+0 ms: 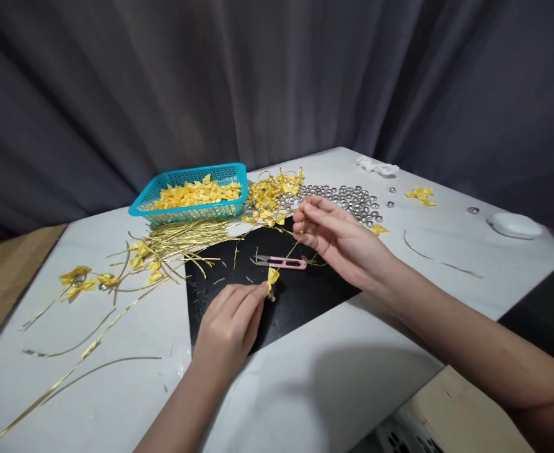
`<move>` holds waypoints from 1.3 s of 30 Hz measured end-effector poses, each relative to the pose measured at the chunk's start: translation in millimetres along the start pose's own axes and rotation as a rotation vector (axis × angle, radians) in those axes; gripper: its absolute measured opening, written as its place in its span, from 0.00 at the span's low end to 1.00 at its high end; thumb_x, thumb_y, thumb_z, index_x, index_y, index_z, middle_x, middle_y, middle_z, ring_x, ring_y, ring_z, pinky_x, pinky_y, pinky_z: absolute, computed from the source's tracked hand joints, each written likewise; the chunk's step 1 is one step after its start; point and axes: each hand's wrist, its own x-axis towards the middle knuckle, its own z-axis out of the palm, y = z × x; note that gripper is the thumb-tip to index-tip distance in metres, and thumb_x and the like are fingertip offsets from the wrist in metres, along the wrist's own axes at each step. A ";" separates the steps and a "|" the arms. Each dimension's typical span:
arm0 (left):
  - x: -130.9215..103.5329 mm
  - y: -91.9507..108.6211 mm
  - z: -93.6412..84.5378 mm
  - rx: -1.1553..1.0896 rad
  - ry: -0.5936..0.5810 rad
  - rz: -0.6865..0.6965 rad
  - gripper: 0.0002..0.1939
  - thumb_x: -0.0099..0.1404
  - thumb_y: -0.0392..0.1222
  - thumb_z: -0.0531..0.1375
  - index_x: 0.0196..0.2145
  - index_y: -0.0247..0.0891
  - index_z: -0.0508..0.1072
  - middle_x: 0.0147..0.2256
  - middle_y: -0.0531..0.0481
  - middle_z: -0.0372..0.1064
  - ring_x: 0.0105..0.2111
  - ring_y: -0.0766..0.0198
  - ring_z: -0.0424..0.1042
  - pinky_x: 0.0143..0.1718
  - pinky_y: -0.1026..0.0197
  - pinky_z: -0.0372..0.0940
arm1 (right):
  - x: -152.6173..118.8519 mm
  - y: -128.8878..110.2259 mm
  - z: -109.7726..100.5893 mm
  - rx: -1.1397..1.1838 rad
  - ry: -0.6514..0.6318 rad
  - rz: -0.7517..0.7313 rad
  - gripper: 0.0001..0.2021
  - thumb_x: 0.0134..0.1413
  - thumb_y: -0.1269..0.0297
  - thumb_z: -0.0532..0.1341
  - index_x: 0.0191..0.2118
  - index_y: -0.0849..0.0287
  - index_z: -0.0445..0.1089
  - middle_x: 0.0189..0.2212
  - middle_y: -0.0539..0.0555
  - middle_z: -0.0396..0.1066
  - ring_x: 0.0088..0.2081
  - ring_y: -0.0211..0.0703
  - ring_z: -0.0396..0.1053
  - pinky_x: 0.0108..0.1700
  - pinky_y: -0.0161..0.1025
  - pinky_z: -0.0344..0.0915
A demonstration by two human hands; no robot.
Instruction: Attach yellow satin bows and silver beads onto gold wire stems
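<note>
At the left, long loose strands (pixel 69 347) trail across the tabletop (pixel 140 402) toward the near edge; a sideways sweep of the left forearm could catch them and drag the tied bows (pixel 76 283) behind them along. Toward the middle, the yellow bow (pixel 272 278) sits over the black mat (pixel 305 302), and a hard pull on the gold strand (pixel 298 243) could tug it out of its pinch, crush its folds or work the binding loose. The pink snips (pixel 290 263) lie just beyond the bow with their blades pointing left, so a hand dropping carelessly there could be pricked, or the strand could snag on them. Farther right, the silver beads (pixel 352 202) spread loosely near the raised fingers; a brush of the knuckles could scatter them.

As for the hands, the left hand (pixel 233 319) is nearly closed, thumb and forefinger pinching the bow at its left side, low over the mat. The right hand (pixel 336 242) is higher and farther forward, fingers loosely curled, its fingertips gathered in a narrow pinch that seems to hold the strand, which appears to run down to the bow
</note>
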 end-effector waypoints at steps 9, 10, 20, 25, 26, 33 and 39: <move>4.2 4.9 -0.7 0.086 -0.023 0.102 0.11 0.63 0.27 0.55 0.43 0.31 0.70 0.34 0.43 0.75 0.32 0.60 0.70 0.35 0.57 0.69 | -5.4 -15.0 2.7 -0.152 0.123 -0.254 0.03 0.54 0.68 0.61 0.31 0.56 0.65 0.28 0.45 0.69 0.29 0.28 0.69 0.37 0.28 0.70; 4.8 5.3 -0.7 0.094 -0.022 0.118 0.12 0.63 0.27 0.54 0.44 0.32 0.70 0.34 0.43 0.75 0.32 0.60 0.70 0.35 0.57 0.69 | -8.1 -17.1 4.3 -0.198 0.129 -0.301 0.03 0.54 0.67 0.61 0.31 0.55 0.65 0.28 0.45 0.68 0.29 0.28 0.69 0.36 0.28 0.69; 5.1 1.1 2.8 0.098 -0.099 0.071 0.10 0.63 0.27 0.53 0.40 0.28 0.71 0.32 0.41 0.74 0.32 0.58 0.70 0.33 0.56 0.70 | -21.7 -32.5 5.8 -0.299 0.132 -0.611 0.04 0.54 0.71 0.60 0.30 0.55 0.68 0.27 0.43 0.70 0.28 0.27 0.69 0.33 0.29 0.67; 7.6 1.9 4.9 0.107 -0.128 0.079 0.10 0.66 0.28 0.50 0.36 0.29 0.72 0.29 0.42 0.73 0.30 0.60 0.69 0.30 0.58 0.69 | -24.1 -35.9 4.3 -0.283 0.089 -0.634 0.05 0.54 0.73 0.60 0.30 0.56 0.71 0.27 0.44 0.70 0.28 0.27 0.69 0.33 0.29 0.67; 7.4 2.0 5.4 0.090 -0.129 0.061 0.11 0.66 0.29 0.50 0.36 0.30 0.72 0.29 0.42 0.73 0.30 0.60 0.69 0.30 0.58 0.68 | -23.9 -36.8 3.6 -0.279 0.085 -0.630 0.06 0.54 0.73 0.59 0.30 0.56 0.71 0.27 0.45 0.70 0.28 0.27 0.69 0.33 0.28 0.67; 5.9 -4.9 1.0 -0.503 -0.039 -0.643 0.03 0.60 0.38 0.59 0.30 0.37 0.72 0.28 0.49 0.74 0.29 0.63 0.72 0.31 0.61 0.67 | -15.1 -22.6 0.4 -0.387 -0.058 -0.389 0.02 0.54 0.68 0.59 0.31 0.58 0.66 0.26 0.46 0.69 0.24 0.28 0.68 0.29 0.28 0.68; 10.1 -1.5 -4.8 -1.064 0.158 -1.136 0.09 0.49 0.41 0.67 0.26 0.36 0.72 0.23 0.53 0.72 0.26 0.68 0.70 0.31 0.67 0.65 | -14.5 20.9 9.1 -0.277 -0.262 0.151 0.07 0.58 0.64 0.56 0.31 0.59 0.59 0.23 0.44 0.65 0.15 0.25 0.54 0.19 0.27 0.61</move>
